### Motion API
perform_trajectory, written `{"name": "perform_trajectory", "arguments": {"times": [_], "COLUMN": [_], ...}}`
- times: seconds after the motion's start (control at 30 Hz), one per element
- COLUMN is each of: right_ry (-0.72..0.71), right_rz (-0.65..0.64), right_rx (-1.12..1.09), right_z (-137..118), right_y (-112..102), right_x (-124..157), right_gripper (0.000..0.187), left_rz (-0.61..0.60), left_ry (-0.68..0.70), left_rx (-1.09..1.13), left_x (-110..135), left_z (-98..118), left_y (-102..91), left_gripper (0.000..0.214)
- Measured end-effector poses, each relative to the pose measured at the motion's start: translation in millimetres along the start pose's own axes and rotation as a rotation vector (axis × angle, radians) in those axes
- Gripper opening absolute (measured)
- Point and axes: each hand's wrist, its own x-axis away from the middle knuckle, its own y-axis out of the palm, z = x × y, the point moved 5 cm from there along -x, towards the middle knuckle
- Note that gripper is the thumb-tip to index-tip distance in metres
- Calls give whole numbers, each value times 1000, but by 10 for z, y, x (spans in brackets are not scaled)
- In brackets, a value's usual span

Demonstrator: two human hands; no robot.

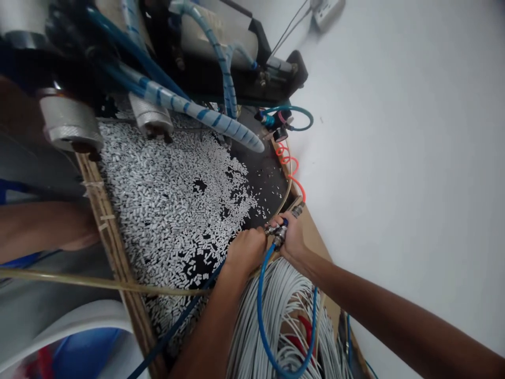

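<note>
A metal air-hose fitting (280, 235) with a branch and a small blue part joins a blue hose (260, 310) below and a red coiled hose (290, 159) above. My right hand (294, 237) is wrapped round its right side. From the left, my left hand (248, 246) closes on the branch's end, the fingertips partly hidden. Just below both hands lies a thick bundle of grey-white cables or tubes (268, 305), with red handles (305, 329) among them.
Many short white tube pieces (169, 200) cover the dark tray, edged by a wooden rail (106, 221). Above hangs machinery with spiral-wrapped hoses (197, 113). A pressure gauge (281, 135) sits near the white wall (406, 137). A bare limb (47, 229) and white bucket (79, 321) are left.
</note>
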Motion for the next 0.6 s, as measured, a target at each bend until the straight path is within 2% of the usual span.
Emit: {"name": "perform_trajectory", "arguments": {"times": [0.13,0.3,0.6], "right_ry": [82,116,151], "right_rz": [-45,-8,-38], "right_rx": [-1,-23,-10], "right_z": [75,123,-25], "right_y": [-90,-129,-37], "right_x": [-5,-23,32], "right_gripper": [45,41,39], "left_rz": [-7,-12,24], "left_ry": [66,79,49], "left_rx": [6,17,37], "left_x": [20,33,56], "left_z": [39,52,65], "left_y": [6,-19,-51], "left_gripper": [36,37,32]}}
